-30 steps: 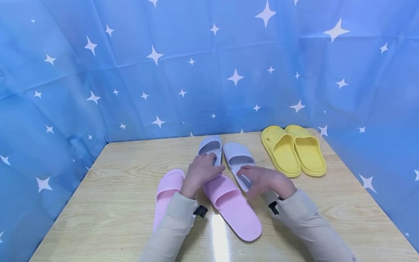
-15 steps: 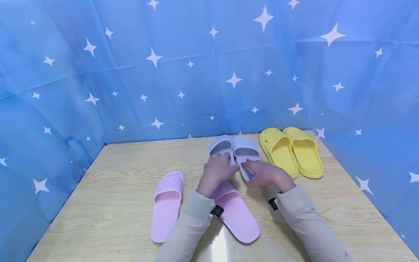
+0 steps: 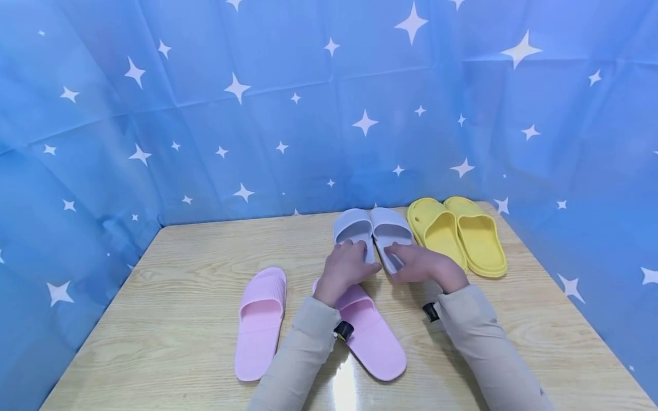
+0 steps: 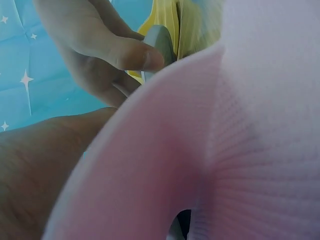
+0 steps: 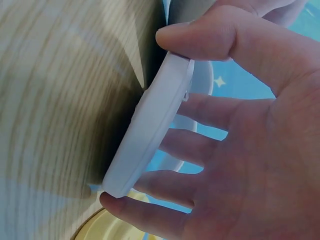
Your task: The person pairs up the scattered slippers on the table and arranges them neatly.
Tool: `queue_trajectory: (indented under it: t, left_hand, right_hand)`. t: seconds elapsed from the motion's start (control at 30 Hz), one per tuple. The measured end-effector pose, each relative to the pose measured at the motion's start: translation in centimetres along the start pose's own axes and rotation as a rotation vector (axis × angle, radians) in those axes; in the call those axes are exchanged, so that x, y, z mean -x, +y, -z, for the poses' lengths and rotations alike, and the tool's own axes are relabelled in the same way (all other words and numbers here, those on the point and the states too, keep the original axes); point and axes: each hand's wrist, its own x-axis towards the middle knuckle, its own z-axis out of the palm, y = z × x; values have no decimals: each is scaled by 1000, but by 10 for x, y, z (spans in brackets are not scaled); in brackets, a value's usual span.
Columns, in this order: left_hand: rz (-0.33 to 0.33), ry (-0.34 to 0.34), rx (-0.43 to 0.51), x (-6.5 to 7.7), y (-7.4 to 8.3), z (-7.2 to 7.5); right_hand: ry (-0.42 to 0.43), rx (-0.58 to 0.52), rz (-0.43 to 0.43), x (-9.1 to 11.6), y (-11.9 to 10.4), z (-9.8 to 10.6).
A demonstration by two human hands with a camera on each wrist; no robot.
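Observation:
Two lavender slide slippers lie side by side near the back edge, the left slipper (image 3: 352, 220) almost against the right slipper (image 3: 389, 217). My left hand (image 3: 344, 271) grips the heel end of the left one, its thumb (image 4: 147, 59) on the edge in the left wrist view. My right hand (image 3: 424, 265) holds the other by its heel; the right wrist view has the thumb (image 5: 187, 40) at one side of the sole (image 5: 147, 130) and fingers around the other. Below my left hand lies a pink slipper (image 3: 377, 348), its strap partly hidden.
A second pink slipper (image 3: 257, 348) lies to the left of my left forearm. Two yellow slippers (image 3: 480, 240) sit together at the back right corner, right beside the lavender pair. Behind the wooden table (image 3: 164, 285) hangs a blue star-patterned curtain (image 3: 288, 68).
Both lavender slippers have shifted toward the back edge, the left one also rightward, closing the gap between them. My left hand has moved right with its slipper, uncovering the left pink slipper.

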Motion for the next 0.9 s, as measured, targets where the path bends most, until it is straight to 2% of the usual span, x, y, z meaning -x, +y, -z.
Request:
queue_trajectory:
  t: [0.6, 0.9]
  left_hand:
    - [-8, -79, 9, -2, -1, -2]
    - [2, -123, -82, 3, -6, 1]
  right_hand:
    - [13, 32, -1, -3, 3, 0]
    - [10, 57, -10, -2, 1, -1]
